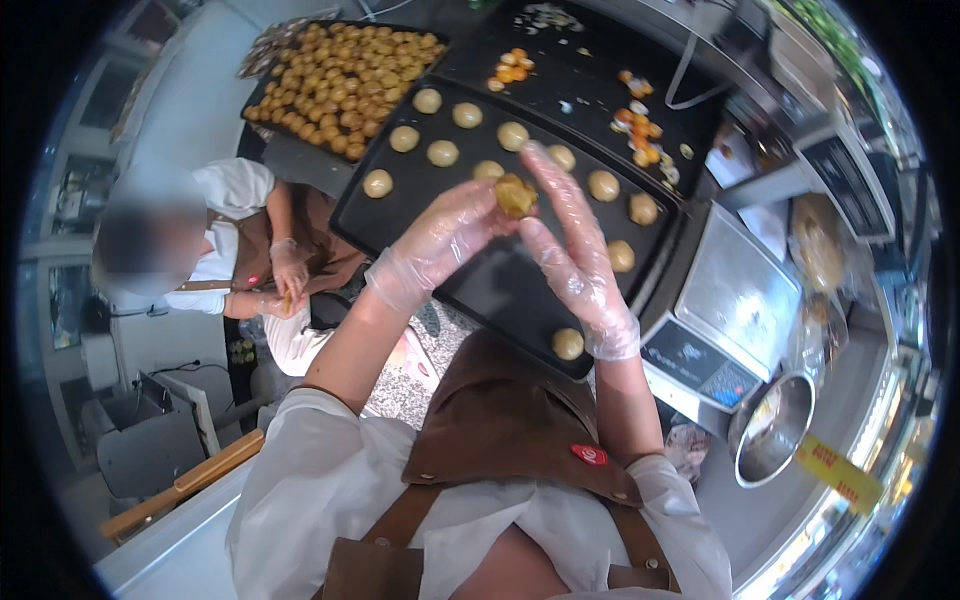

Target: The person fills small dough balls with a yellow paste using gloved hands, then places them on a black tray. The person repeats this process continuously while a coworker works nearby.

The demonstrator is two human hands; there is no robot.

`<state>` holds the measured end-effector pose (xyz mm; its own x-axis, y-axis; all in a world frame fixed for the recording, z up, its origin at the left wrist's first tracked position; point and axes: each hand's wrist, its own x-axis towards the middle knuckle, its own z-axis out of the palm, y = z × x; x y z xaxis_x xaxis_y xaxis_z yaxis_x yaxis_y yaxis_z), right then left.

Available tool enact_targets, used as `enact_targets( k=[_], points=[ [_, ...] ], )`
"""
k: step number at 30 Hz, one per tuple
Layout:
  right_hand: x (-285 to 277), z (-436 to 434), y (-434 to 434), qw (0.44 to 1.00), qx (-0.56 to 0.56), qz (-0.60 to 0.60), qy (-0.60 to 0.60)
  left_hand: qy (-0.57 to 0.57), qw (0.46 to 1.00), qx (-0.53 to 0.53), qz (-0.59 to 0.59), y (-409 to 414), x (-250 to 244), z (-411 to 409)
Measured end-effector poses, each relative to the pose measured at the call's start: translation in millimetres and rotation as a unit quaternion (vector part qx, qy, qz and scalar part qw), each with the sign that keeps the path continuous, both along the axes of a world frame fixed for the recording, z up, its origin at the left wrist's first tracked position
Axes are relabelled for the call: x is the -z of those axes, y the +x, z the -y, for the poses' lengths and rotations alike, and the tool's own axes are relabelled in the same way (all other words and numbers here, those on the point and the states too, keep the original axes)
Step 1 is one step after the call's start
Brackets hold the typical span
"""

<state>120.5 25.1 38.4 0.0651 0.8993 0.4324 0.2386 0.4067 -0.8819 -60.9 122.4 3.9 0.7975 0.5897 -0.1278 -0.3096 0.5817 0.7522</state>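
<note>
A rough yellow-brown ball of dough or filling [517, 196] sits at the fingertips of my left hand [454, 229], which wears a clear plastic glove. My right hand [574, 259], gloved the same way, is beside the ball with its thumb and fingers spread apart. The right thumb tip comes close to the ball; I cannot tell whether it touches. Beneath both hands lies a black baking tray [499, 289]. Smooth, pale dough balls [442, 153] stand spaced out on it, and one dough ball [567, 343] sits alone at its near corner.
A tray full of small brown balls [345, 79] stands at the far left. Behind, another black tray [570, 71] holds orange egg yolks [514, 66] and pale scraps. A digital scale [739, 292] and a steel bowl [776, 431] are to my right. A gloved co-worker [247, 255] sits left.
</note>
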Motion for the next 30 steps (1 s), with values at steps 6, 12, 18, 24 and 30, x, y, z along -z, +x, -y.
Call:
enact_targets(
  k=[6,12,18,24,30],
  points=[
    [-6,67,10,0.965,-0.015,-0.211,-0.153,-0.036,0.994,0.075,0.065,37,4,71],
    [16,98,-10,0.960,0.154,0.232,0.038,-0.209,0.967,-0.060,0.136,82,-32,131],
    [-11,101,15,0.988,0.079,0.117,0.056,-0.179,0.973,-0.020,0.142,84,-2,150],
    [-17,118,-20,0.936,-0.027,0.303,0.175,-0.095,0.993,0.017,0.061,80,-5,183],
    [8,148,-7,0.959,0.023,0.204,0.195,-0.061,0.997,-0.004,-0.038,89,-9,218]
  ],
)
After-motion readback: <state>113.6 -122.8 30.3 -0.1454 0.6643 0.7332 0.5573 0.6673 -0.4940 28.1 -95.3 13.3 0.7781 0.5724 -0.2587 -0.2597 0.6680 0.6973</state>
